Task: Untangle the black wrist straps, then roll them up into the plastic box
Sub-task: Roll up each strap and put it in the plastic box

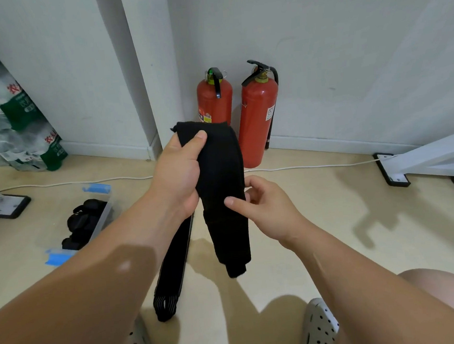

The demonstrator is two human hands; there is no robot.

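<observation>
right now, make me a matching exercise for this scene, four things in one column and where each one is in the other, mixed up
1 black wrist strap
2 plastic box
3 larger fire extinguisher
4 white cable

A on the floor, rolled straps inside
B standing by the wall
C gripped by the left hand, pinched by the right hand
D lying along the floor near the wall

Pairs: 1-C, 2-A, 3-B, 4-D

Matt black cloth strap [220, 172]; clear plastic box [103, 217]; glossy floor [333, 231].
</observation>
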